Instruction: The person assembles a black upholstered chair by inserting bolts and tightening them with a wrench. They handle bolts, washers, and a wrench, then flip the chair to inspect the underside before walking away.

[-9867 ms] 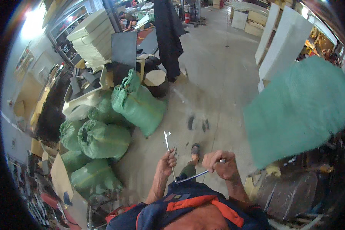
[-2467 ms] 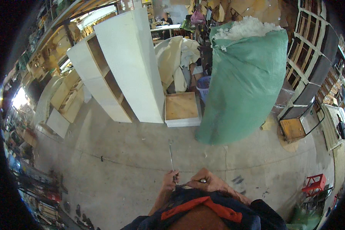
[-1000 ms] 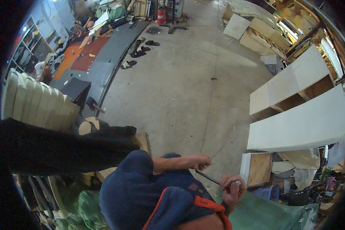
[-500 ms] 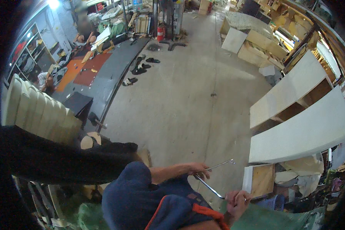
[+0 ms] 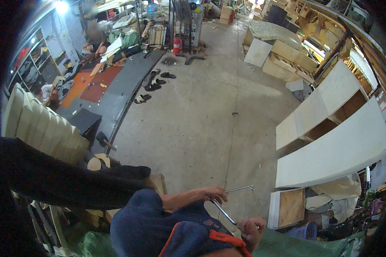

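Observation:
My left hand (image 5: 214,195) is closed around a shiny bent metal rod (image 5: 223,210) that looks like a crank-shaped tool. From there one length of it runs down to my right hand (image 5: 251,230), which is curled in a fist around that end. A thinner length points out to the right past my left fingers and finishes in a small hooked or knobbed tip over the concrete floor. Whether both lengths form one piece is hidden by my left fingers.
White padded panels (image 5: 330,143) and a wooden-faced box (image 5: 291,207) stand at the right. At the left are a stack of cream cushions (image 5: 43,124), black fabric (image 5: 73,180) and a dark platform (image 5: 128,81) where people sit. Sandals (image 5: 152,85) lie on the floor beside it.
Both hands and the metal rod have shifted left in the picture, the thin length now lying flatter. The whole scene has shifted slightly too. The grip stays the same.

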A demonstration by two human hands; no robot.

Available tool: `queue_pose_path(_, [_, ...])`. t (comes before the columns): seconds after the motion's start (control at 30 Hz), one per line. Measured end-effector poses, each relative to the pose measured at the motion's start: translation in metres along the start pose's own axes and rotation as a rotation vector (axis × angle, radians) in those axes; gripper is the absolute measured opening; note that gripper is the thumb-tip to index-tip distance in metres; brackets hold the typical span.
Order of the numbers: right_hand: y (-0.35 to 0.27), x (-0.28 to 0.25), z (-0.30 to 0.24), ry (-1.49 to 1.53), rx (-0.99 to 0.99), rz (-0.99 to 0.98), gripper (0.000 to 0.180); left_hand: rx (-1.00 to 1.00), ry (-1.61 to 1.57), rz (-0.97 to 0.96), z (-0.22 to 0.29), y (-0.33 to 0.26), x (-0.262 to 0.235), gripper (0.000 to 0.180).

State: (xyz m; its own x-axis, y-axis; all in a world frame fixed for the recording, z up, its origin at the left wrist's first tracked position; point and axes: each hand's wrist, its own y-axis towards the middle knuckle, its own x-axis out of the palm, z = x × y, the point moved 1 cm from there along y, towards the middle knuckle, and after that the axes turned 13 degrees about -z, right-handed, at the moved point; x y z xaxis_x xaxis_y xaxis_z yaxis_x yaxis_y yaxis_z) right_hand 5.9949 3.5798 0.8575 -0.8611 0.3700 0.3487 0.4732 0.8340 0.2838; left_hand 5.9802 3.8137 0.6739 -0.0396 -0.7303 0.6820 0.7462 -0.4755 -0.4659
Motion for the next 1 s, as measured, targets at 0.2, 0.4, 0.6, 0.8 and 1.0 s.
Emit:
queue_pose_path(0.2, [-0.013,-0.020,0.006,-0.067,0.002,0.227,0.010,-0.091,0.066,0.072,-0.004,-0.003,0.004,0.039])
queue_pose_path(0.4, [-0.017,-0.020,0.006,-0.056,0.003,0.315,0.006,-0.118,0.132,0.027,-0.008,0.000,0.007,0.044])
queue_pose_path(0.6, [-0.017,-0.028,-0.002,0.021,-0.013,0.220,0.007,-0.092,0.143,0.044,-0.014,0.003,0.006,0.045])
queue_pose_path(0.8, [-0.022,-0.038,0.005,0.009,-0.073,0.340,0.011,-0.018,0.105,0.084,-0.025,0.017,0.001,0.039])
queue_pose_path(1.0, [-0.012,-0.039,-0.003,0.068,-0.049,0.163,0.014,-0.045,0.093,0.123,-0.023,0.013,-0.001,0.040])
